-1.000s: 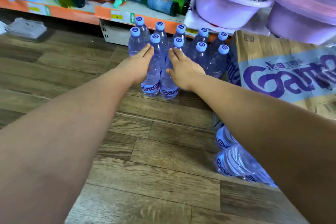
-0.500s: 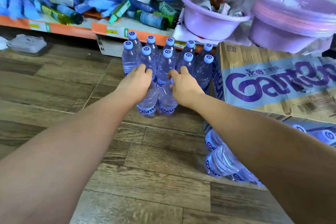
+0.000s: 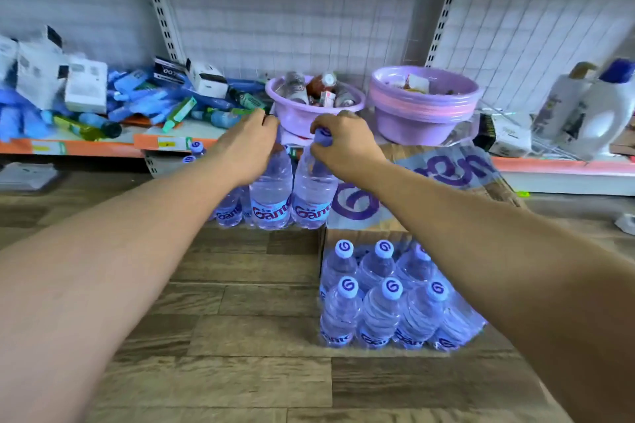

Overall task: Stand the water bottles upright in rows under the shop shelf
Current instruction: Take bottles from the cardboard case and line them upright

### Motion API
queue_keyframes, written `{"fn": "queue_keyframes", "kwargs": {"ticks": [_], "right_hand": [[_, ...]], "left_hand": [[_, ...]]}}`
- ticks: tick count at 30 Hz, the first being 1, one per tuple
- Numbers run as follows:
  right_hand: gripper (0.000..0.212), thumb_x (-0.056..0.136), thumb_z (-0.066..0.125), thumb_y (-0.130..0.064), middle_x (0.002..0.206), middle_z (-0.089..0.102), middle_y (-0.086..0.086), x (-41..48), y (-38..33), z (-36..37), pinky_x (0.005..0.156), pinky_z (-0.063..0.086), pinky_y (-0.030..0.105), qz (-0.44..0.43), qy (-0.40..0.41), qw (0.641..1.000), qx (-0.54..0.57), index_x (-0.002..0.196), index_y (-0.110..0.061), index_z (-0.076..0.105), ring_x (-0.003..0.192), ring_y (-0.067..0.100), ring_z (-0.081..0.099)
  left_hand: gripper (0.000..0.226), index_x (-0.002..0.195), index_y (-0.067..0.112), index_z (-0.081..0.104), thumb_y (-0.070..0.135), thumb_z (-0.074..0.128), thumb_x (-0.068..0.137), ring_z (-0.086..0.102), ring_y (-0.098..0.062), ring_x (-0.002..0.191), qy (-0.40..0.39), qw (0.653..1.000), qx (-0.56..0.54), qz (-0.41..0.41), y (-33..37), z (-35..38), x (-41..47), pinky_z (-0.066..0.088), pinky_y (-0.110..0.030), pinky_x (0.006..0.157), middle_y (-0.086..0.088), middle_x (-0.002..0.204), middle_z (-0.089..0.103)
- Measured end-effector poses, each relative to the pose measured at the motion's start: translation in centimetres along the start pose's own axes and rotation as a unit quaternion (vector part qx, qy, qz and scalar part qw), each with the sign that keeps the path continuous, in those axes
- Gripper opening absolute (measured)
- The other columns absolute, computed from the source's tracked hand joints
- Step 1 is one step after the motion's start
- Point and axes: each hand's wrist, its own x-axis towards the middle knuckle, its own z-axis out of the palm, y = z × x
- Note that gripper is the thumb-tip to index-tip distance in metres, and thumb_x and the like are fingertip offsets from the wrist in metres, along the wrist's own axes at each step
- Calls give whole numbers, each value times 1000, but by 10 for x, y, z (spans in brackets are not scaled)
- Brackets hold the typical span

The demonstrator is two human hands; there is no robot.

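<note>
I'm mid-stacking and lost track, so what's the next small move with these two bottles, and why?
Probably let go and reach for the pack. The left hand and right hand grip the tops of two bottles that seem to stand upright by the shelf.

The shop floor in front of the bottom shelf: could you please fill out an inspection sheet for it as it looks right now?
Surface: wood-pattern floor, bare in the foreground.
Job's things: two front bottles upright, side by side; more bottles behind them near the shelf edge; a wrapped pack of bottles stands to the right.
Clutter: cardboard box, two purple basins, boxes and tubes on the shelf, detergent jugs.
Grip: left hand over the left front bottle's top; right hand closed on the right bottle's cap.
Cables: nothing seen.
Surroundings: wire-grid shelf backing.
</note>
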Motion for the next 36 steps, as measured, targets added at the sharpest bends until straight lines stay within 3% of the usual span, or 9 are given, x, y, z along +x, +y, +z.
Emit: {"fn": "queue_keyframes", "kwargs": {"ticks": [5,8,13,17,23,28,31,34,36], "right_hand": [[23,79,57,-11,95,64,20,-15,18,-82,70,39,31,10,63,997,-52,98,-2,66,95,33,55],[23,81,59,-17,93,62,16,-29,39,-120,74,40,30,21,58,994,-85,100,-6,67,93,30,54],[30,81,60,-20,110,64,17,-58,89,-171,86,42,31,51,44,988,-140,109,-12,66,109,31,55],[26,78,61,-16,104,64,19,-84,138,-198,78,41,29,84,32,983,-160,103,-11,67,102,34,57],[24,78,62,-14,84,48,6,-122,195,-214,71,34,25,119,10,978,-173,100,-9,67,86,25,49],[26,77,64,-15,100,64,16,-143,241,-210,73,35,27,149,-5,974,-170,102,-11,67,100,32,56],[24,75,65,-13,101,65,16,-149,262,-202,73,36,27,166,-18,975,-145,99,-10,68,93,30,55],[26,74,65,-14,102,64,18,-151,284,-185,75,38,28,172,-30,975,-135,100,-11,67,98,32,56],[28,75,66,-14,103,61,19,-154,295,-170,79,40,29,177,-43,975,-124,103,-11,66,101,31,54]], "left_hand": [[31,119,-2,49,11,52,91,50,-40,112,31,998,-6,62,62,-45,22,44,-47,92,-24,122,46],[31,118,1,50,14,53,91,50,-41,114,31,996,-21,76,107,-64,33,43,-48,93,-23,123,47],[32,118,0,49,19,52,93,51,-41,113,22,990,-64,125,184,-66,43,43,-47,93,-21,125,47],[32,116,0,52,22,54,92,51,-38,114,5,982,-112,153,242,-47,46,43,-46,92,-20,127,49],[36,121,0,47,22,53,93,51,-35,117,-27,978,-106,176,317,-19,54,43,-44,94,-18,130,44],[36,118,0,47,21,57,91,50,-36,116,-65,972,-109,197,355,11,60,42,-45,96,-20,127,44],[34,115,1,46,21,58,90,53,-37,110,-94,969,-104,205,366,27,60,45,-44,89,-19,124,45],[34,117,1,44,20,56,91,55,-37,105,-120,970,-90,194,374,50,56,40,-39,72,-18,122,44],[33,119,2,44,19,53,93,54,-36,105,-134,971,-80,180,376,72,53,38,-36,73,-17,121,43]]}}
